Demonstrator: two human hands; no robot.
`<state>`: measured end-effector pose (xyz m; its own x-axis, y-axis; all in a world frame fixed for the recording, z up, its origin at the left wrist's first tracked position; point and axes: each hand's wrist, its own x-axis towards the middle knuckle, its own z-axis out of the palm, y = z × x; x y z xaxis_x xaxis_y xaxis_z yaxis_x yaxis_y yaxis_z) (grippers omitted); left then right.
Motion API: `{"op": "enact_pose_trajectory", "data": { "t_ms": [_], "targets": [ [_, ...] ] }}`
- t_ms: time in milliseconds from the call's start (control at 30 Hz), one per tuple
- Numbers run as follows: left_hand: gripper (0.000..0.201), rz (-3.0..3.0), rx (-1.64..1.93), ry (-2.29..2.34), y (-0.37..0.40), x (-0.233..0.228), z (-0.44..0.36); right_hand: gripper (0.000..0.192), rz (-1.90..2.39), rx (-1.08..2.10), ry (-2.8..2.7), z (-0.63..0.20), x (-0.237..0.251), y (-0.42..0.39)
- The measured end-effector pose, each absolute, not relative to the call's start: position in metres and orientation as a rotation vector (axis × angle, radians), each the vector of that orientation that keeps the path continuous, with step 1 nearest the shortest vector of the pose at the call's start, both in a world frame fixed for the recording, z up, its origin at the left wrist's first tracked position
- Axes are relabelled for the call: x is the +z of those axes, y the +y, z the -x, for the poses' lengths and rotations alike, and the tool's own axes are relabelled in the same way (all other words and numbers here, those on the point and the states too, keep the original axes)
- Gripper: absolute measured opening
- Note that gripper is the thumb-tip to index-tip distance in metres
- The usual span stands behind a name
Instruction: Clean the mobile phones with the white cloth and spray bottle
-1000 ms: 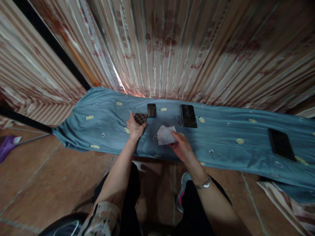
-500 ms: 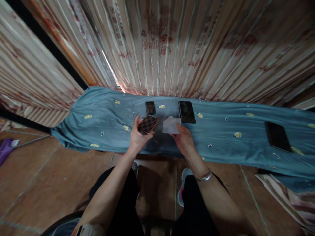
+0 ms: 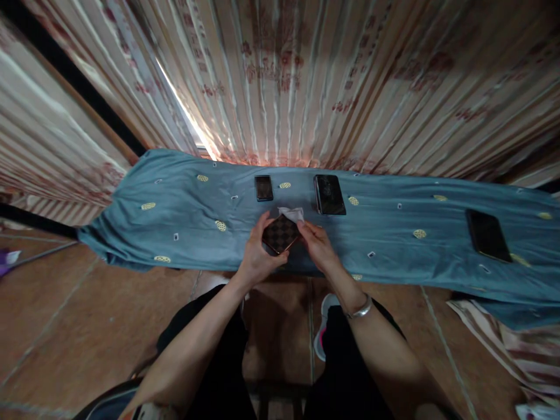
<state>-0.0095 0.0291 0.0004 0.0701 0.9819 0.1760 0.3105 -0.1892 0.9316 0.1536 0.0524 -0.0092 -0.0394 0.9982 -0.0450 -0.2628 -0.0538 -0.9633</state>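
My left hand [image 3: 256, 252] is wrapped round a small brown checkered wallet-like case [image 3: 281, 234], thumb along its near edge and fingers at its left side. A thin white tissue [image 3: 292, 213] is pinched in my right hand [image 3: 318, 244], whose fingertips are at the case's right corner. The tissue shows along the far edge of the case; how much of it lies behind cannot be seen. Both hands are above the blue patterned cloth [image 3: 201, 216]. Just beyond the case lies a small dark square item [image 3: 263, 188].
A black box-like item [image 3: 330, 195] rests right of the square one. Farther right is a flat black phone-like slab [image 3: 487, 235]. A pleated curtain [image 3: 280, 87] hangs behind the cloth, a dark pole [image 3: 83, 81] at left. Tiled floor [image 3: 56, 315] lies below.
My right hand has brought the tissue left to the case; before, they were apart. The left hand has moved slightly right and turned the checkered face up. The view has shifted a little.
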Motion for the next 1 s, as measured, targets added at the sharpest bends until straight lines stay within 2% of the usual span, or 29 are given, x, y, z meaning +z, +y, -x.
{"op": "enact_pose_trajectory", "data": {
  "t_ms": [200, 367, 433, 500, 567, 733, 900, 1000],
  "targets": [
    [0.103, -1.686, 1.143, 1.395, 0.031, 0.000, 0.013, 0.027, 1.053, 1.346, -0.981, -0.151, -0.015, 0.051],
    [0.113, -1.412, 1.221, 1.269, 0.033, -0.004, 0.012, 0.024, 1.013, 1.426, -0.791, -0.150, -0.015, 0.050],
    [0.103, -1.169, 1.268, 1.214, 0.035, -0.005, 0.011, 0.023, 1.003, 1.467, -0.715, -0.152, -0.012, 0.051],
    [0.079, -0.904, 1.252, 1.168, 0.037, -0.005, 0.010, 0.022, 1.011, 1.485, -0.673, -0.154, -0.009, 0.051],
    [0.065, -0.682, 1.152, 1.125, 0.038, -0.004, 0.009, 0.023, 1.018, 1.490, -0.663, -0.154, -0.007, 0.051],
    [0.065, -0.426, 0.918, 0.898, 0.031, 0.001, 0.007, 0.026, 0.985, 1.486, -0.750, -0.150, -0.004, 0.047],
    [0.068, -0.392, 0.912, 0.758, 0.027, 0.004, 0.007, 0.021, 1.029, 1.399, -0.925, -0.149, -0.006, 0.047],
    [0.062, -0.348, 0.927, 0.765, 0.028, 0.005, 0.006, 0.016, 1.085, 1.299, -1.031, -0.151, -0.008, 0.049]
  ]
}}
